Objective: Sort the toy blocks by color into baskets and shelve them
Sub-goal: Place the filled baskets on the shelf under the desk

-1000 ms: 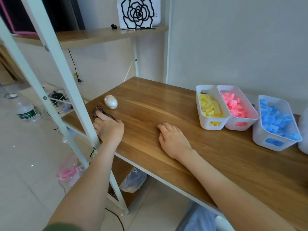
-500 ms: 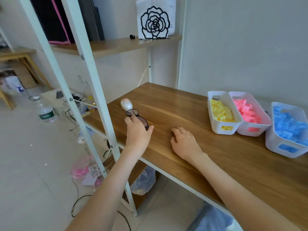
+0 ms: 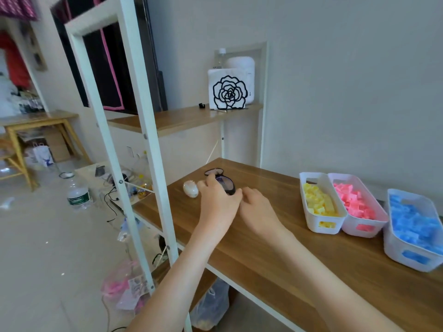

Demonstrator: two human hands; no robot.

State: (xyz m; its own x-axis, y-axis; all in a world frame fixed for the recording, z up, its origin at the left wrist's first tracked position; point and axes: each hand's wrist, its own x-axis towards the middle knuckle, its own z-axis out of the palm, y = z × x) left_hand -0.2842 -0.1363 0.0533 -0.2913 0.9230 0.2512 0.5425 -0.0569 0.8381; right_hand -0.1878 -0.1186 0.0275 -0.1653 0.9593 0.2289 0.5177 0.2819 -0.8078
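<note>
Three white baskets stand in a row at the right of the wooden table (image 3: pixel 275 259): one with yellow blocks (image 3: pixel 320 204), one with pink blocks (image 3: pixel 354 203), one with blue blocks (image 3: pixel 412 224). At the table's left end my left hand (image 3: pixel 217 204) grips a pair of dark glasses (image 3: pixel 224 184) lying on the wood. Right beside it my right hand (image 3: pixel 260 212) rests on the table, its fingertips close to the end of the glasses; whether they touch is unclear.
A small white oval object (image 3: pixel 191 188) lies left of the glasses. A white shelf post (image 3: pixel 143 140) rises by the table's left edge. The wooden shelf (image 3: pixel 182 119) above holds a rose-patterned holder (image 3: pixel 229 92). A water bottle (image 3: pixel 78 195) and bags are on the floor.
My left hand has slid the glasses right, past the white oval object. My right hand has moved forward until it is beside the left hand. The view has tilted upward.
</note>
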